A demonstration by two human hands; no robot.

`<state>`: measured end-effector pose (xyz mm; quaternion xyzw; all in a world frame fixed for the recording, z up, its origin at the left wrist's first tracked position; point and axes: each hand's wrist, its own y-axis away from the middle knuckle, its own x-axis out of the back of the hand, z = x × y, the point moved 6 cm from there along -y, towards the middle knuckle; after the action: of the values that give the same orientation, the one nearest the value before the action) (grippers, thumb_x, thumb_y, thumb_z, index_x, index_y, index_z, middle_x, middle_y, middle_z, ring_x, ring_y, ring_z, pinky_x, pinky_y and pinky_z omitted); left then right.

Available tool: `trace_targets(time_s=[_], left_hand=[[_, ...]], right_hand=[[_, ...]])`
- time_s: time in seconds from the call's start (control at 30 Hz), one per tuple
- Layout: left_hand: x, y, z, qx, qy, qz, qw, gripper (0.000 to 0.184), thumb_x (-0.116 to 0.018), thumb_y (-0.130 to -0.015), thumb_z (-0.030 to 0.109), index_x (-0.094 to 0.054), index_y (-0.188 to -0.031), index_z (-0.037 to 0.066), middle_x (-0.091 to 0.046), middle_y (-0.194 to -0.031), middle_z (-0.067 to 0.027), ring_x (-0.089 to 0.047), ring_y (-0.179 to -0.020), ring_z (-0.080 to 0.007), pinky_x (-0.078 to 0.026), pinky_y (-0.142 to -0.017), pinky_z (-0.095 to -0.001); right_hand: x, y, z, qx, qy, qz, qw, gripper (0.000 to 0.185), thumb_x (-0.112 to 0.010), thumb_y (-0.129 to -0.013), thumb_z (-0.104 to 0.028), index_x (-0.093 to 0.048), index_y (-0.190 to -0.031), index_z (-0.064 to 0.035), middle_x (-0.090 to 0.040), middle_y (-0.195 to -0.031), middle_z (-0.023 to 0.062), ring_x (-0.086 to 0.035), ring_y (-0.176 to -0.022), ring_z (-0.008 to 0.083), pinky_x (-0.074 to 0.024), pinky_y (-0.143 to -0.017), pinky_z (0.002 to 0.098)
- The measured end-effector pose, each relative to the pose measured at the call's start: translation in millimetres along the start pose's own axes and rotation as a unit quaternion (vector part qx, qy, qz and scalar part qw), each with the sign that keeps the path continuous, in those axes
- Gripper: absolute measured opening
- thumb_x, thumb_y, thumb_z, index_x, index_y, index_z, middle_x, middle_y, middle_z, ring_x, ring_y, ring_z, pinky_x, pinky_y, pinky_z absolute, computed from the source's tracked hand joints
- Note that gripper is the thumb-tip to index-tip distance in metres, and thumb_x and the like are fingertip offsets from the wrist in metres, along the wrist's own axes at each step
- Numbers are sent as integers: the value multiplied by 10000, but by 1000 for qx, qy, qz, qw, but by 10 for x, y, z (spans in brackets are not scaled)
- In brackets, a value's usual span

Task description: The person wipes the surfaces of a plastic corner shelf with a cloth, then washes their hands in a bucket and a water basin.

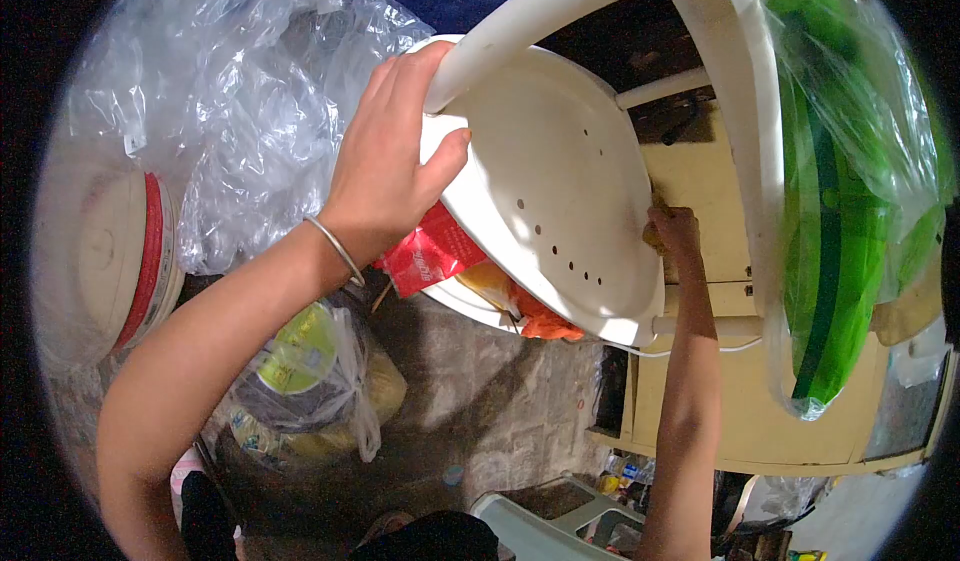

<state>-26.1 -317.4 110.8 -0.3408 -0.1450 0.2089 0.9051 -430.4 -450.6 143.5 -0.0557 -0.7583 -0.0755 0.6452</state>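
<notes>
- Left hand (395, 151), nearest the camera with its forearm, is clamped on the white chair (560, 181) where the arm meets the seat edge; thumb lies over the edge.
- Chair sits tilted in mid-view, its perforated panel facing the camera, between the two hands.
- Right hand (678, 233) has its fingers closed on a small yellowish pad (654, 239) at the panel's far rim. Pad is partly hidden; contact appears likely.
- Step in hand, as judged: pad applied to the rim while the left hand steadies the chair.
- Next move, as judged, calls for a firm left grip and even pad pressure, lest the tilted chair rock.
- Below the panel's near edge: red packet (430, 251) and orange bag (545, 321).
- Further out: clear plastic (265, 91) at left, green bundle (830, 211) at right, grey stool (505, 511) below.
</notes>
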Motion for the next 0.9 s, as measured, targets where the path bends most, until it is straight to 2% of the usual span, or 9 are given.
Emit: trace_targets(time_s=[0.13, 0.23, 0.3, 0.33, 0.43, 0.5, 0.73, 0.8, 0.9], left_hand=[[8, -3, 5, -4, -9, 7, 1000, 491, -559, -707, 46, -387, -1163, -13, -484, -1070, -193, -449, -1000, -353, -366, -875, -392], [1, -2, 10, 5, -1, 8, 1000, 492, -563, -703, 46, -392, -1160, -10, -486, -1065, -190, -450, -1001, -352, -366, -876, -392], [-2, 6, -6, 11, 8, 2, 1000, 494, -565, -699, 45, -394, -1161, -5, -487, -1061, -190, -451, -1002, -350, -366, -876, -391], [-4, 11, -11, 12, 8, 1, 1000, 494, -565, -699, 45, -394, -1161, -5, -487, -1061, -190, -451, -1002, -350, -366, -876, -391], [10, -3, 6, -1, -9, 14, 1000, 497, -567, -697, 43, -396, -1161, -1, -489, -1064, -185, -449, -1007, -347, -365, -879, -392], [12, 4, 3, 6, -2, 13, 1000, 496, -567, -698, 45, -397, -1162, 1, -492, -1067, -178, -445, -1013, -345, -363, -881, -392], [-3, 10, -1, -2, -3, 14, 1000, 504, -564, -699, 46, -387, -1168, -4, -493, -1072, -177, -443, -1013, -343, -363, -881, -394], [-3, 1, 1, -5, -16, 12, 1000, 507, -562, -701, 48, -379, -1170, -10, -491, -1069, -179, -442, -1012, -345, -362, -881, -396], [1, -1, 2, -3, -12, 10, 1000, 505, -561, -703, 50, -378, -1169, -12, -489, -1066, -181, -440, -1008, -348, -362, -879, -397]], right_hand=[[-6, 0, -44, 24, 2, 8, 1000, 336, -615, -691, -335, -631, -678, 0, -614, -621, 104, -603, -582, 208, -482, -566, 362], [18, 87, -88, -8, 11, -7, 1000, 356, -604, -685, -351, -626, -669, 4, -610, -614, 108, -601, -576, 224, -477, -564, 374], [36, 58, -155, 25, 124, 32, 992, 371, -603, -679, -364, -628, -676, 6, -607, -610, 116, -602, -578, 235, -473, -563, 378], [13, -1, -35, 25, 124, 31, 992, 371, -603, -679, -364, -628, -676, 6, -607, -610, 116, -602, -578, 235, -473, -563, 378], [-56, -114, -36, 182, 252, 33, 950, 375, -560, -738, -389, -584, -759, -15, -614, -676, 179, -616, -613, 311, -487, -555, 424], [-21, -190, 177, -2, 177, 20, 984, 439, -524, -751, -439, -584, -884, -25, -620, -718, 195, -619, -691, 331, -491, -645, 439], [-118, -190, 153, 30, 247, -70, 966, 453, -496, -770, -432, -537, -1080, -104, -620, -830, 223, -613, -784, 351, -480, -710, 461], [-47, -144, 96, 80, 138, 18, 987, 396, -633, -678, -349, -614, -679, 47, -594, -586, 120, -593, -556, 215, -472, -552, 392], [-36, -81, 51, 107, 199, 90, 970, 402, -635, -686, -358, -606, -667, 42, -584, -577, 112, -584, -562, 207, -468, -564, 370]])
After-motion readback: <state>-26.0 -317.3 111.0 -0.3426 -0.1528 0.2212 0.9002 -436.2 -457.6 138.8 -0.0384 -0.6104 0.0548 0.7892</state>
